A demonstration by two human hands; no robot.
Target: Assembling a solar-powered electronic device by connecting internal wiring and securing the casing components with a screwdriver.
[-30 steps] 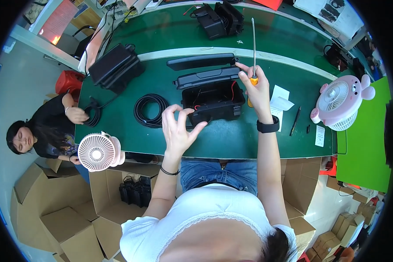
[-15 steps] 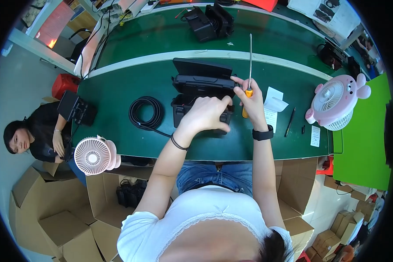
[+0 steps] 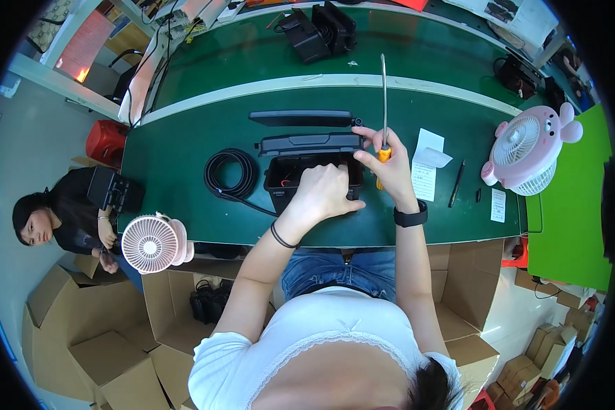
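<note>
A black plastic box point(image 3: 278, 197) stands on the green bench before me, its hinged black lid point(image 3: 311, 143) raised at the back. A flat black panel point(image 3: 301, 119) rises behind the lid. My left hand point(image 3: 323, 191) reaches over the front wall into the box; its fingers are hidden inside and its thumb sticks out to the right. In my right hand point(image 3: 393, 167) is a screwdriver point(image 3: 384, 152) with a yellow handle, its long shaft pointing away from me. That hand's fingertips are at the lid's right end. A coiled black cable point(image 3: 231, 175) lies left of the box.
Right of my hand lie a paper sheet point(image 3: 424, 179) and a black pen point(image 3: 456, 184). A pink fan point(image 3: 523, 150) stands at the right end, a pale fan point(image 3: 152, 244) at the left. Another person point(image 3: 68, 212) is at the left. Black units point(image 3: 314, 34) sit at the back.
My left hand has gone deeper into the box, its fingers now out of sight. The lid and panel have shifted left and show a different tilt. The screwdriver stays in my right hand.
</note>
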